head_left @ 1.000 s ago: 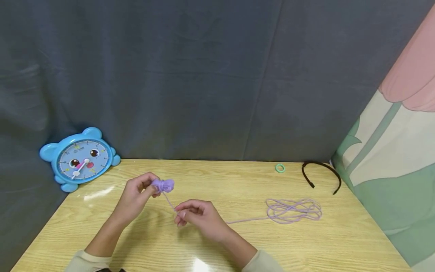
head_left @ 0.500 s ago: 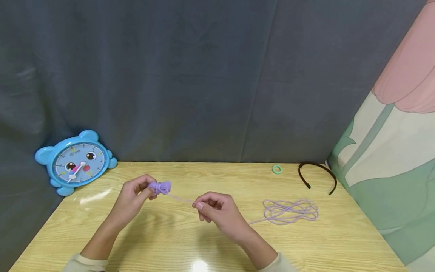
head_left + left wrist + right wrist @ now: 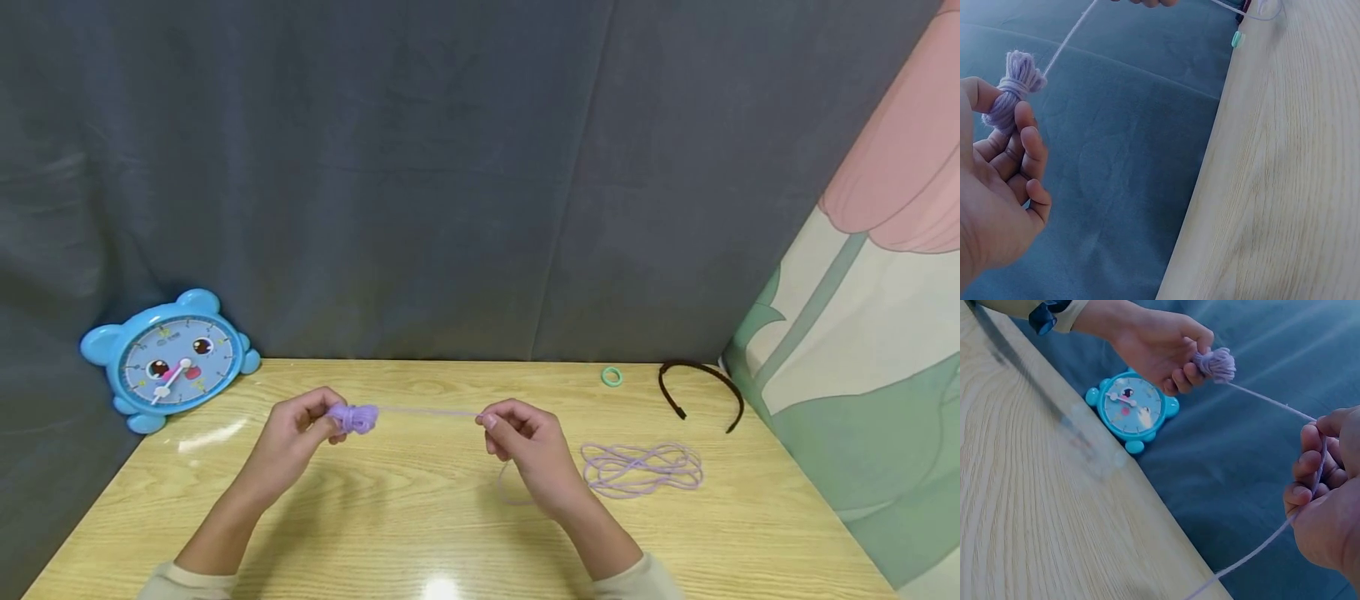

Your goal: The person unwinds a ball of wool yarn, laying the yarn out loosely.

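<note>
Your left hand (image 3: 296, 429) was nearly closed, thumb and forefinger pinching one lilac yarn bundle (image 3: 360, 418) at its near end, with the other fingers curled loosely beneath. Your right hand (image 3: 531, 440), the second of two at work, pinched a single strand (image 3: 429, 412) between thumb and fingertips, its remaining fingers bent in toward the palm. That strand ran straight from the bundle to your right fingertips, crossed the palm and dropped away in a slack curve that passed behind your wrist. You held the bundle above the wooden table (image 3: 420, 533), its wound middle just beyond your left fingertips and its tufted end pointing toward your right hand. One flat set of lilac yarn loops (image 3: 637, 463) lay on the table to the right of your right hand. Behind it were one green ring (image 3: 612, 384) and one dark headband (image 3: 702, 367), near each other but apart. One blue clock (image 3: 176, 362) with rounded ears stood tilted at the far left, by the dark curtain (image 3: 337, 183).
</note>
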Action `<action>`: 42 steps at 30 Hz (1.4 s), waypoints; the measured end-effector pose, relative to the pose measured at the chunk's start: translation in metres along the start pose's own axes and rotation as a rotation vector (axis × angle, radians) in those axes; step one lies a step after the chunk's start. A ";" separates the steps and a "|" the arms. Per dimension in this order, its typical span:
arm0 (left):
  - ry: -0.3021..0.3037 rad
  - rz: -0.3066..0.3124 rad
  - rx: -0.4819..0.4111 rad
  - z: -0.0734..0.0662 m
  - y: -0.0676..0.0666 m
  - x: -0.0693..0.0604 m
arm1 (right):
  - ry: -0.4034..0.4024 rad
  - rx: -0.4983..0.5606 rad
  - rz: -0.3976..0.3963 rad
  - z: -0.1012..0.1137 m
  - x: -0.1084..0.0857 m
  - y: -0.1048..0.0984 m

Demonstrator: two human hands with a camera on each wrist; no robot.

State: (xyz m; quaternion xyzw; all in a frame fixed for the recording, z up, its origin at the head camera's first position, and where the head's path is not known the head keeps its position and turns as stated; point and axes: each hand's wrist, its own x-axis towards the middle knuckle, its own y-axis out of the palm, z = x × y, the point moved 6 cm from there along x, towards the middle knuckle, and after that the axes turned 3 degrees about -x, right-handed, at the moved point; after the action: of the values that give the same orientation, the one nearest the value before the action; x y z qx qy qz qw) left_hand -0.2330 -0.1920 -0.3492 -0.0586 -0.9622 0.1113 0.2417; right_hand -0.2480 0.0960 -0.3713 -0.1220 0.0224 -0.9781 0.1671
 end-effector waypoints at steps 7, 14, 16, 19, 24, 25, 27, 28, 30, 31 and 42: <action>-0.002 -0.013 -0.032 0.002 -0.003 -0.001 | 0.015 -0.033 -0.038 0.000 -0.004 -0.017; -0.023 -0.029 0.010 0.001 -0.004 -0.003 | 0.018 -0.058 -0.105 0.003 -0.004 -0.035; -0.024 -0.027 0.029 0.001 -0.003 -0.003 | 0.012 -0.067 -0.118 0.005 -0.004 -0.039; -0.022 -0.028 0.050 0.001 -0.002 -0.003 | 0.004 -0.060 -0.142 0.008 -0.005 -0.046; -0.017 -0.045 0.058 0.001 -0.004 -0.002 | -0.016 0.003 -0.187 0.011 -0.004 -0.057; -0.014 -0.049 0.055 0.001 -0.005 -0.002 | -0.020 0.016 -0.194 0.011 -0.004 -0.059; -0.011 -0.054 0.049 0.000 -0.006 -0.002 | -0.032 0.046 -0.204 0.012 -0.004 -0.063; -0.009 -0.056 0.046 0.000 -0.006 -0.002 | -0.036 0.057 -0.209 0.012 -0.004 -0.065; -0.005 -0.060 0.042 -0.001 -0.007 -0.002 | -0.043 0.077 -0.214 0.013 -0.004 -0.068; -0.007 -0.062 0.042 -0.001 -0.008 -0.002 | -0.049 0.087 -0.216 0.014 -0.005 -0.069; -0.023 -0.076 0.053 -0.003 -0.011 -0.002 | -0.093 0.177 -0.270 0.027 -0.009 -0.087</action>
State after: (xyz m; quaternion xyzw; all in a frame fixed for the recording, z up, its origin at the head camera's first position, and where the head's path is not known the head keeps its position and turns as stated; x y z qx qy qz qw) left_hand -0.2304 -0.2023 -0.3453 -0.0142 -0.9632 0.1281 0.2360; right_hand -0.2606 0.1808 -0.3401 -0.1537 -0.0882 -0.9831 0.0452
